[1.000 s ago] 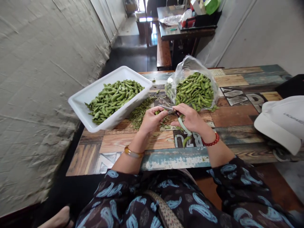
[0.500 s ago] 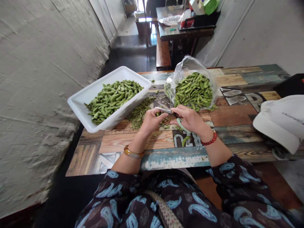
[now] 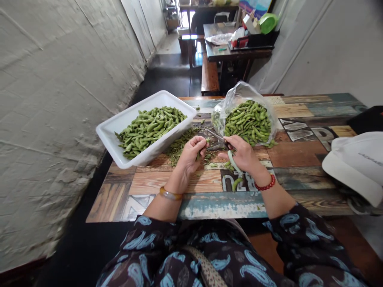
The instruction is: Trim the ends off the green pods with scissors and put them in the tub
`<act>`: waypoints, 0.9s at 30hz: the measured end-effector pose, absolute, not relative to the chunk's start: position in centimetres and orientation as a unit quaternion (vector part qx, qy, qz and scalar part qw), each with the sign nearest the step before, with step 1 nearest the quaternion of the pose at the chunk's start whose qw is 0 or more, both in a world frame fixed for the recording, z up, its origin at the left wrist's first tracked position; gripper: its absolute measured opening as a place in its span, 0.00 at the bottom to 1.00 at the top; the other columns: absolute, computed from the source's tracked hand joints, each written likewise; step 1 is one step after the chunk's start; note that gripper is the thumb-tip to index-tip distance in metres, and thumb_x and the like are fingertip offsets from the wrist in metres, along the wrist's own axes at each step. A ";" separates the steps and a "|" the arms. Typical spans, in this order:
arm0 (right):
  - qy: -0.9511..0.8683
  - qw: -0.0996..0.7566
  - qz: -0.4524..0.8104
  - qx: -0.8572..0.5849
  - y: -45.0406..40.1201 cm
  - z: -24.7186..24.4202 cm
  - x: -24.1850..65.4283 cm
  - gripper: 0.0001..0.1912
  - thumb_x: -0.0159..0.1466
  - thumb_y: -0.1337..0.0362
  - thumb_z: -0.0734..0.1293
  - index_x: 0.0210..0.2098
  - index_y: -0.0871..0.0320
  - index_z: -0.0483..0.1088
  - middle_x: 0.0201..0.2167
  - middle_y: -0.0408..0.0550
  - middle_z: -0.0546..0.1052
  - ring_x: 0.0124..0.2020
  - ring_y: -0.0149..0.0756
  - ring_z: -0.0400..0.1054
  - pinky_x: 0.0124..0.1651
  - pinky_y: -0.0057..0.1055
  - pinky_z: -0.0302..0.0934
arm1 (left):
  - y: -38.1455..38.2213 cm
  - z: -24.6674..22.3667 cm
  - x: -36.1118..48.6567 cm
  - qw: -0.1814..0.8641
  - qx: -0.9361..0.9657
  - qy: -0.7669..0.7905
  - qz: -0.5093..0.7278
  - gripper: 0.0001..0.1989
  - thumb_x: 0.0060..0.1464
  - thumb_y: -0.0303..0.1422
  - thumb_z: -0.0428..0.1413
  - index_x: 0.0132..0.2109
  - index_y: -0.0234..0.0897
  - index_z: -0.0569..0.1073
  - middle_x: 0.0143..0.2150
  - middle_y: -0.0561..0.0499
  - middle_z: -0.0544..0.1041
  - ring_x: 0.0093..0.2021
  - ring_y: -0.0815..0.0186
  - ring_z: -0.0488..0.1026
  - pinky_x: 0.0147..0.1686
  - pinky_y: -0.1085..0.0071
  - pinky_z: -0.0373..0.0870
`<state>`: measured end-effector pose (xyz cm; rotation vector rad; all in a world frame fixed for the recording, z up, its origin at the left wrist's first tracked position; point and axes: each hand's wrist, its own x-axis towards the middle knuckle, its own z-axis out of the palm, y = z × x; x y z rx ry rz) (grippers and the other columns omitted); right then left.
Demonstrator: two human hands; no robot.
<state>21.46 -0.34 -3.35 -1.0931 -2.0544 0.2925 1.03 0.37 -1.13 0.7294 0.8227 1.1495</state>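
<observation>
My left hand (image 3: 193, 153) pinches a green soybean pod (image 3: 207, 140), mostly covered by the fingers. My right hand (image 3: 241, 153) grips a pair of scissors (image 3: 230, 157) with pale green handles, its blades parted and pointing toward the left hand. Left of my hands, a white plastic tub (image 3: 110, 153) holds a heap of green pods (image 3: 151, 129). Behind my right hand, a clear plastic bag (image 3: 236, 93) lies open with more pods (image 3: 249, 119) in it. Trimmed stem bits (image 3: 179, 149) are piled beside the tub. One loose pod (image 3: 237, 183) lies near the table's front.
The patchwork wood table (image 3: 176, 181) stretches before me. A white cap (image 3: 356, 163) sits at its right end, with a black object (image 3: 369, 119) behind. A rough pale wall (image 3: 54, 99) runs along the left. Farther back stand a bench (image 3: 209, 75) and another table (image 3: 220, 50) with items.
My left hand has drawn back slightly from the scissors, and the blades have parted. The camera view has tilted up a little, so everything sits lower in the picture.
</observation>
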 end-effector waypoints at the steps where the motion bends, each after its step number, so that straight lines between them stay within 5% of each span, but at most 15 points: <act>1: -0.817 0.381 0.114 -0.419 -0.4 -3.3 21.4 0.26 0.61 0.55 0.72 0.55 0.57 0.68 0.42 0.54 0.74 0.36 0.42 0.70 0.42 0.40 0.69 | 0.4 -1.1 1.0 0.706 0.319 0.366 0.515 0.19 0.38 0.35 0.70 0.32 0.33 0.68 0.27 0.55 0.73 0.18 0.80 0.59 0.18 0.82 0.51; 12: -0.846 0.346 0.115 -0.389 -0.9 -3.3 20.8 0.27 0.61 0.57 0.72 0.57 0.57 0.66 0.43 0.55 0.73 0.40 0.44 0.70 0.44 0.41 0.69 | -0.1 -1.5 1.8 0.705 0.347 0.367 0.499 0.18 0.38 0.34 0.70 0.36 0.32 0.75 0.25 0.54 0.75 0.18 0.79 0.60 0.17 0.80 0.51; 27: -0.852 0.346 0.126 -0.373 -0.7 -2.8 21.2 0.26 0.62 0.55 0.71 0.56 0.58 0.67 0.39 0.52 0.73 0.38 0.42 0.68 0.40 0.37 0.65 | 0.1 -1.4 1.2 0.491 0.549 0.448 0.507 0.11 0.46 0.37 0.66 0.34 0.35 0.78 0.30 0.52 0.76 0.28 0.71 0.67 0.28 0.75 0.63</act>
